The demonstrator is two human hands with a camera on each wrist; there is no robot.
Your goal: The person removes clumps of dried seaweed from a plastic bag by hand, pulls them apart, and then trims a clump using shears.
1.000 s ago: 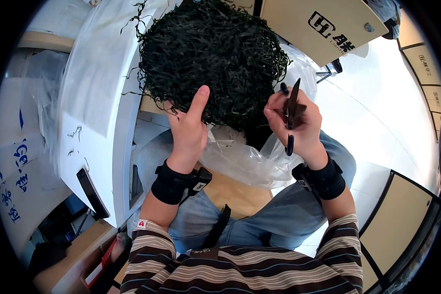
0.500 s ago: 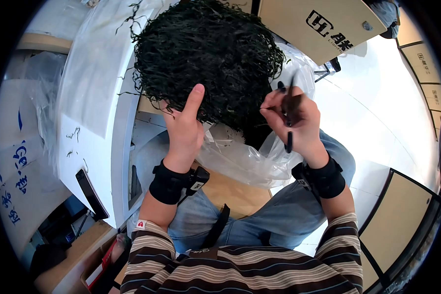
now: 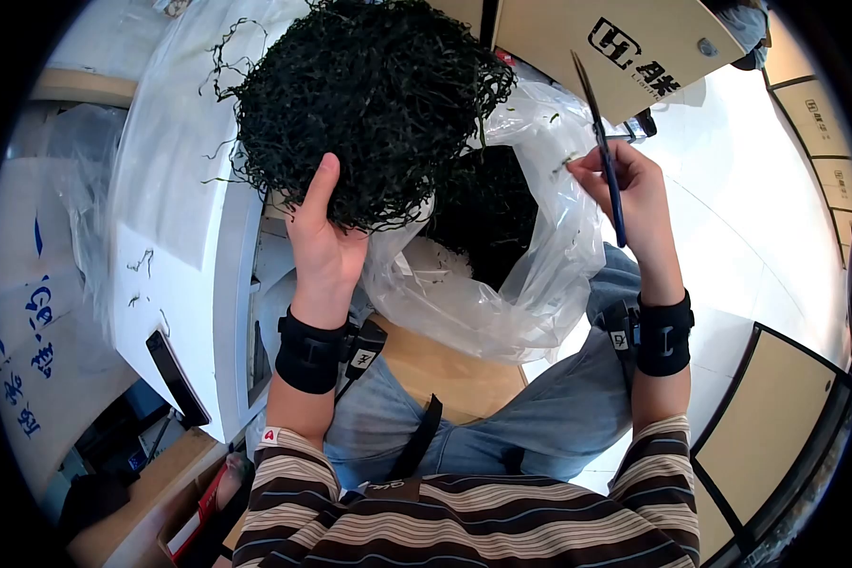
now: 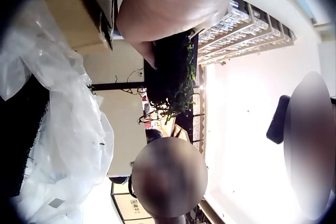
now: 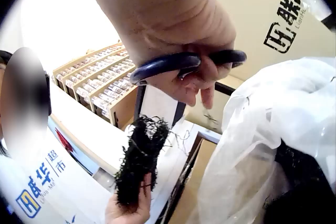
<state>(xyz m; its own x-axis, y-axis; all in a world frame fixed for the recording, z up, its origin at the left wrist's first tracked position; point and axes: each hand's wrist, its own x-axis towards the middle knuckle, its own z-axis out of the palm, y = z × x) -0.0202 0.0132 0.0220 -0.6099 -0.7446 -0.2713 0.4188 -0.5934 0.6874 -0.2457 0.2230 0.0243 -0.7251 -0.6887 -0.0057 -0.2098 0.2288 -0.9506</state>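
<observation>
My left hand (image 3: 323,248) grips a big round mat of dark green shredded seaweed (image 3: 350,104), the thumb lying on its near face. In the left wrist view the seaweed (image 4: 173,77) shows edge-on, with stray strands sticking out. My right hand (image 3: 642,204) is off to the right and holds scissors (image 3: 604,151) with dark blue handles, blades pointing away from me. Its thumb and forefinger are together, with small dark bits by their tips. Between the hands, more dark seaweed (image 3: 492,213) lies inside a clear plastic bag (image 3: 539,312).
A white table (image 3: 175,237) on the left bears loose strands (image 3: 142,260) and a phone (image 3: 175,374). A cream panel (image 3: 558,47) with black lettering stands behind the bag. Shelves of small goods (image 5: 100,77) and other people appear in the wrist views.
My left hand has moved left with the seaweed mat, uncovering the bag's mouth. My right hand has swung out to the right, away from the mat, with the scissors.
</observation>
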